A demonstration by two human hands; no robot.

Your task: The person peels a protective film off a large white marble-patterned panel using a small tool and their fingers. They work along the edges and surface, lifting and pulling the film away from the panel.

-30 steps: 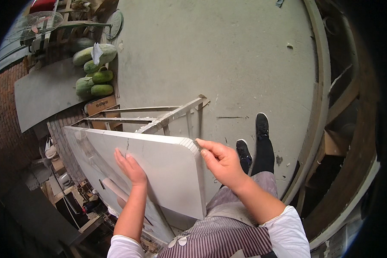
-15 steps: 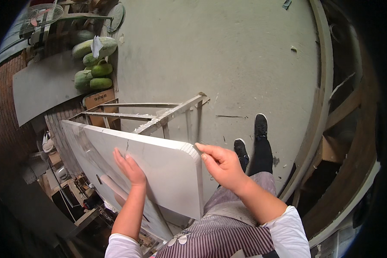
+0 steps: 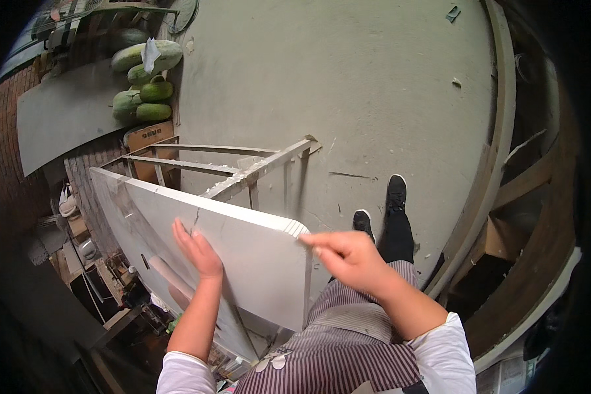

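Note:
A large white panel (image 3: pixel 262 262) stands on edge in front of me, its top edge running from the far left to a rounded corner near my right hand. At that corner, the edge (image 3: pixel 293 228) is cut by several narrow slits. My left hand (image 3: pixel 198 249) lies against the panel's face, fingers stretched out, beside a thin dark crack. My right hand (image 3: pixel 348 257) is at the slit corner with its index fingertip on the edge. Its thumb and other fingers are folded in; whether something small is between them is hidden.
Behind the panel stands a metal frame (image 3: pixel 269 169) with white flakes on it. Several green melons (image 3: pixel 154 92) lie by a grey sheet (image 3: pixel 65 121) at the left. A wooden rack (image 3: pixel 522 190) runs along the right. My shoes (image 3: pixel 395 194) are on the grey floor.
My right hand has shifted slightly down along the rounded corner, its index finger now pointing at the edge. The left hand stays flat on the panel. The view has tilted slightly.

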